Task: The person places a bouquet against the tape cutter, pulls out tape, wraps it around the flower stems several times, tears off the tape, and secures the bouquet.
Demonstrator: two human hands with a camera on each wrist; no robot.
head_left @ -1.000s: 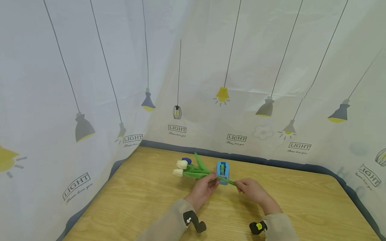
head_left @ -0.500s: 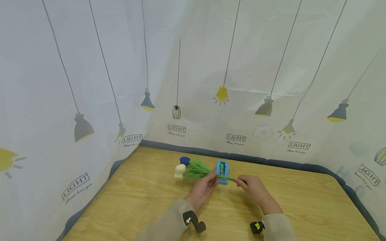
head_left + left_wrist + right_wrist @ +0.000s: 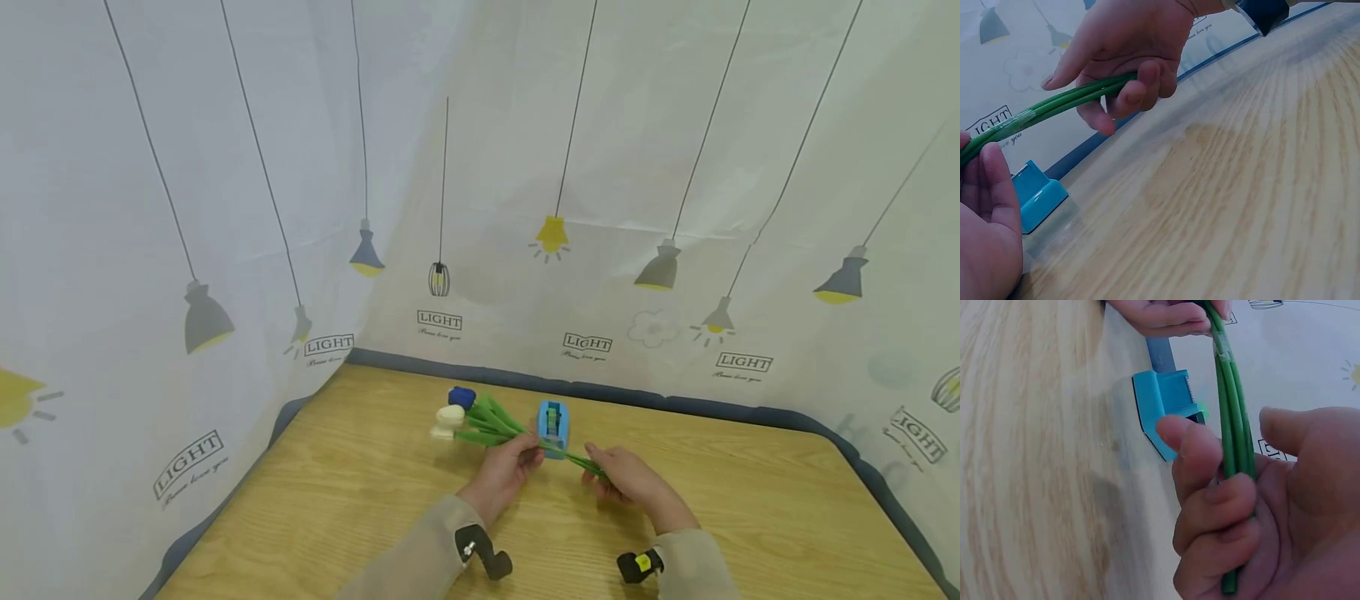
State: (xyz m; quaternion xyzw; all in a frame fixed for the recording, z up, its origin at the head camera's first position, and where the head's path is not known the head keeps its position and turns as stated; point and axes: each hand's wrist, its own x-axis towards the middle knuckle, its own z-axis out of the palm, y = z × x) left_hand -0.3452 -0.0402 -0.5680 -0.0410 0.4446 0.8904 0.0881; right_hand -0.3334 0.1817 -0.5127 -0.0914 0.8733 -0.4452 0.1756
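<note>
My left hand point(image 3: 501, 477) pinches a bunch of artificial tulips by its green stems, just below the leaves point(image 3: 487, 421). The white tulips point(image 3: 450, 414) and a blue tulip point(image 3: 462, 397) point left. Toward the stem ends, my right hand point(image 3: 628, 482) curls its fingers round the green stems point(image 3: 1230, 406), with its thumb lifted off them in the right wrist view. A band of clear tape point(image 3: 1224, 347) wraps the stems between the hands. Behind the stems a blue tape dispenser point(image 3: 553, 421) stands on the table, its serrated cutter visible in the right wrist view.
The wooden table point(image 3: 360, 483) meets a pale curtain point(image 3: 510, 275) printed with lamps at its back and sides. A dark blue border point(image 3: 622, 395) runs along the curtain's foot. Black camera mounts point(image 3: 483, 550) sit at both sleeves.
The bunch has turned over between the hands, so the blue flower shows more fully. My right hand has gone from pinching the stem ends to curling its fingers round them, slightly lower.
</note>
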